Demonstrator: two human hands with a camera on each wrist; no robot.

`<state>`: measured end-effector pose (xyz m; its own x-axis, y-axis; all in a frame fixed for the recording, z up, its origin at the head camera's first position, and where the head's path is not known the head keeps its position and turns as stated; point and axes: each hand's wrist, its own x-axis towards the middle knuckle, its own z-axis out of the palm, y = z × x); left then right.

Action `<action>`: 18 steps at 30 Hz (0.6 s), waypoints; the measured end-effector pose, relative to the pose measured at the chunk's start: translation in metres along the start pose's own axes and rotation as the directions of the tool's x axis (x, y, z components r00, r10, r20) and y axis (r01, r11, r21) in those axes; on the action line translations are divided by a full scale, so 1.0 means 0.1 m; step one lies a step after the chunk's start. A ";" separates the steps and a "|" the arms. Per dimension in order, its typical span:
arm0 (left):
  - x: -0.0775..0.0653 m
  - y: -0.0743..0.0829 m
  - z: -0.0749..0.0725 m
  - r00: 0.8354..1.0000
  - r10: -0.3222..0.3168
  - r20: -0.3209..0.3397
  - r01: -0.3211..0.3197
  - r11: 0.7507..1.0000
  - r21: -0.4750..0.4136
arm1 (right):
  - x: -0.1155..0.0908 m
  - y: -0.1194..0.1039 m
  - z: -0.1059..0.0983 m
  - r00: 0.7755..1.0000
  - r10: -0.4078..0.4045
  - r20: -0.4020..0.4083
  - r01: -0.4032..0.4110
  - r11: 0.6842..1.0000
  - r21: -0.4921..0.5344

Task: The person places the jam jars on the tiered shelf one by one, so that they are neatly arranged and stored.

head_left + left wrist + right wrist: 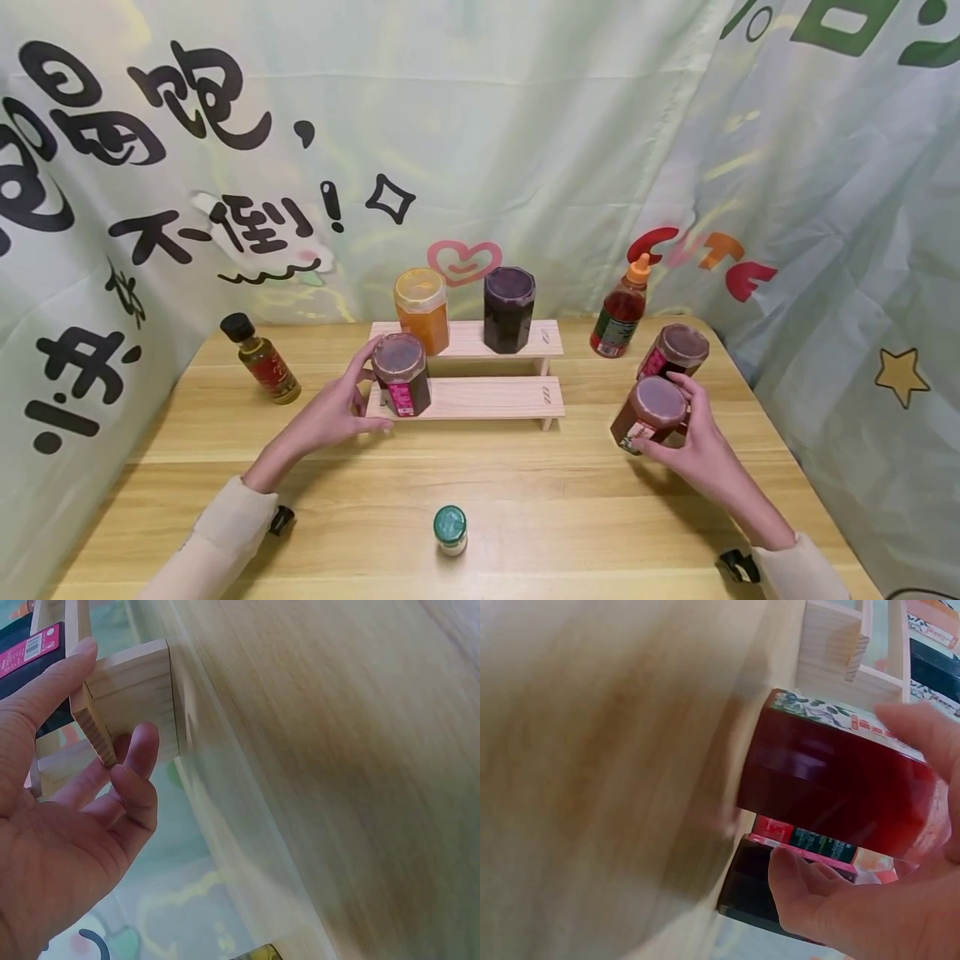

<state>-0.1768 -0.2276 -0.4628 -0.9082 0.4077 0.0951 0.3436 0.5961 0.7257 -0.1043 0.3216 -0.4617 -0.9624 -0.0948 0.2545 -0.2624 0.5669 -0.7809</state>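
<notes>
A dark jar with a pink label [401,379] stands at the left end of the lower wooden shelf [495,398]. My left hand [339,408] is around its left side, fingers loosely bent. In the left wrist view the left thumb [64,679] lies along the shelf's front edge, and other fingers curl by the shelf end [135,697]. My right hand [701,446] grips a red jam jar [651,412] between thumb and fingers, its lid tilted up. Just behind that jar stands another dark jar with a pink label [672,352]; the right fingertips [784,874] overlap it in the right wrist view.
An orange-yellow jar [422,312] and a dark purple jar [509,310] stand on the upper shelf [465,342]. An oil bottle [262,362] is at left, a red sauce bottle [621,312] at back right. A small green-capped shaker [451,529] stands in front.
</notes>
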 end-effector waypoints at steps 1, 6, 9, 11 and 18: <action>0.00 0.00 0.00 1.000 0.001 -0.001 -0.001 1.000 0.002 | 0.00 0.01 0.01 1.000 -0.012 0.000 0.012 1.000 0.018; -0.01 -0.01 0.01 1.000 0.019 -0.004 -0.019 1.000 0.005 | -0.03 0.05 0.06 1.000 -0.024 -0.007 0.025 0.998 0.066; -0.03 -0.01 0.01 1.000 0.010 -0.005 -0.010 1.000 0.005 | -0.05 0.04 0.09 1.000 -0.008 -0.018 0.010 0.998 0.067; -0.03 -0.01 0.01 1.000 0.006 -0.004 -0.006 1.000 0.006 | -0.06 0.03 0.10 1.000 0.001 -0.028 0.000 0.999 0.054; 0.00 0.00 0.01 1.000 0.005 -0.004 -0.005 1.000 0.006 | -0.06 -0.01 0.09 0.998 0.009 -0.062 -0.011 1.000 -0.022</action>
<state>-0.1763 -0.2274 -0.4633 -0.9075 0.4077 0.1014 0.3494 0.5984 0.7210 -0.0984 0.3137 -0.4676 -0.9586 -0.0386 0.2821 -0.2503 0.5860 -0.7707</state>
